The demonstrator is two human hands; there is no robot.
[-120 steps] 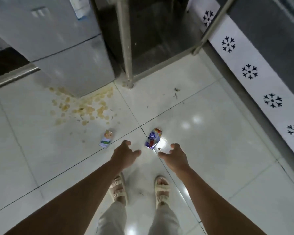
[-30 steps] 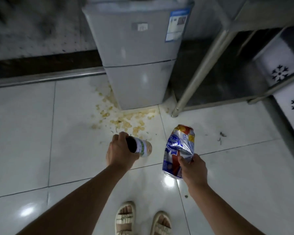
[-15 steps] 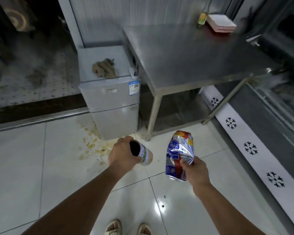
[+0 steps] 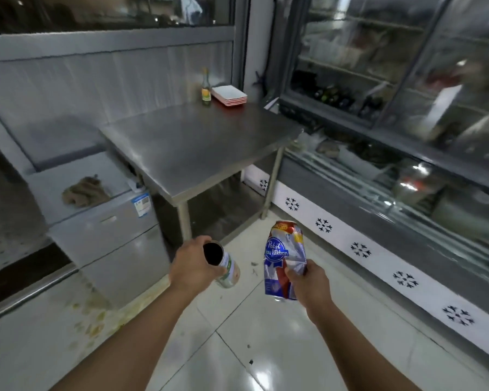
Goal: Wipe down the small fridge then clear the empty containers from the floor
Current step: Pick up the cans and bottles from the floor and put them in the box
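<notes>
My left hand (image 4: 191, 266) grips a small open tin can (image 4: 223, 266) with a pale label, its dark mouth turned up toward me. My right hand (image 4: 308, 280) pinches a crushed silver, blue and red beer can (image 4: 283, 255) by its dented side and holds it upright. Both cans are held above the white tiled floor. The small grey fridge (image 4: 105, 230) stands at the left, with a crumpled brown cloth (image 4: 84, 191) lying on its top.
A steel table (image 4: 195, 145) stands beside the fridge, with a bottle (image 4: 206, 90) and a stack of trays (image 4: 229, 95) at its back. Yellowish spilled bits (image 4: 93, 320) lie on the floor by the fridge. A glass display counter (image 4: 393, 170) runs along the right.
Both hands picked the cans off the floor and lifted them. My view has since risen from the floor to the table and the counter; the cans stay in the hands.
</notes>
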